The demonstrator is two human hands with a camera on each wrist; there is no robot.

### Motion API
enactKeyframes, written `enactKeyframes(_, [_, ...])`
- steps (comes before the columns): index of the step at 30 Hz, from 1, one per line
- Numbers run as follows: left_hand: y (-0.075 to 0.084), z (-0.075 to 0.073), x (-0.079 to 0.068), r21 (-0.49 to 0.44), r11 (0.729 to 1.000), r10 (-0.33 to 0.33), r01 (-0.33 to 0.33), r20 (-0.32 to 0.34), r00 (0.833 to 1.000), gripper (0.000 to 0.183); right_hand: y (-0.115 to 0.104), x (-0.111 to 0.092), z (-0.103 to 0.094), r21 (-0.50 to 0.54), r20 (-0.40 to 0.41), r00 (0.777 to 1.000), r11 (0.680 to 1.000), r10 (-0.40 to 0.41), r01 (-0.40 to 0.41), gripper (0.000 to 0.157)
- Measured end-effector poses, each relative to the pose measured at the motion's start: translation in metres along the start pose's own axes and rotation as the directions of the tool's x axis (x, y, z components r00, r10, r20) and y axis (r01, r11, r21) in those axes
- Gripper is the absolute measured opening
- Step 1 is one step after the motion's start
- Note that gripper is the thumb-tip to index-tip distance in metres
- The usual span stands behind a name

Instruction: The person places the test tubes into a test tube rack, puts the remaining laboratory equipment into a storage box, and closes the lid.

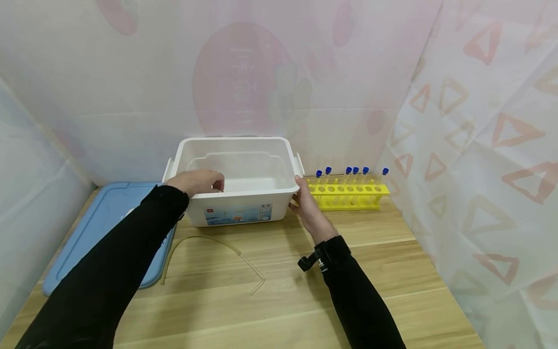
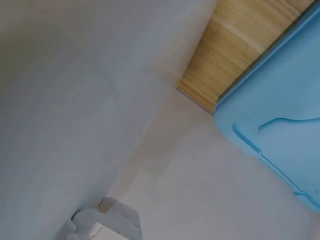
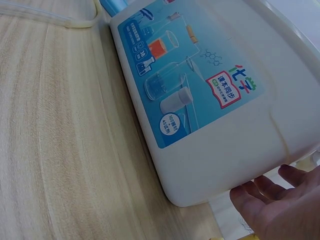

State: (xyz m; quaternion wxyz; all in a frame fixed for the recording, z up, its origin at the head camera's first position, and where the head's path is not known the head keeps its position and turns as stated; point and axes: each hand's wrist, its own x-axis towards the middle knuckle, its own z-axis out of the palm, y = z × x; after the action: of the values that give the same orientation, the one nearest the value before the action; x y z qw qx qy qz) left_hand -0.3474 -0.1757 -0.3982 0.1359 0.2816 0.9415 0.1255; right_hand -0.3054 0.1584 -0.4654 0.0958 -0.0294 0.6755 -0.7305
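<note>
A white plastic storage box (image 1: pixel 237 194) with a blue chemistry label (image 3: pixel 170 75) stands on the table without its lid. Across its front left rim lies my left hand (image 1: pixel 198 182), fingers bent down inside the box; I cannot tell whether they hold anything. My right hand (image 1: pixel 310 211) grips the box's right front corner, thumb up at the rim and fingers against the end wall. In the right wrist view the fingertips of the right hand (image 3: pixel 280 200) touch that wall low down. The left hand is out of sight in its own wrist view.
A blue lid (image 1: pixel 109 228) lies left of the box. Bent clear tubing (image 1: pixel 209 237) lies in front, its left end beside the lid. To the right, a yellow rack (image 1: pixel 348 194) holds several blue-capped test tubes (image 1: pixel 355 172). Printed cloth walls (image 1: pixel 348 87) enclose the wooden table (image 1: pixel 283 300).
</note>
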Motion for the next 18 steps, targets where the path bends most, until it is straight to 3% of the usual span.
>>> enactKeyframes(3, [-0.001, 0.000, 0.004, 0.044, 0.998, 0.050, -0.045, -0.100, 0.994, 0.010, 0.000, 0.000, 0.000, 0.001, -0.002, 1.000, 1.000, -0.001, 0.001, 0.086])
enactKeyframes(8, [-0.001, -0.001, 0.006, 0.053, 0.997, 0.060, -0.049, -0.232, 0.971, 0.015, -0.001, -0.001, -0.001, 0.002, -0.007, 1.000, 1.000, -0.001, 0.001, 0.086])
enactKeyframes(14, [0.004, -0.006, -0.001, 0.072, 0.996, 0.079, -0.061, -0.276, 0.958, 0.013, -0.001, -0.002, 0.001, -0.006, -0.008, 1.000, 1.000, 0.006, -0.006, 0.084])
enactKeyframes(18, [0.008, -0.010, -0.009, 0.042, 0.998, 0.055, -0.045, -0.295, 0.954, 0.015, -0.001, -0.002, 0.002, -0.004, -0.009, 1.000, 1.000, 0.006, -0.006, 0.084])
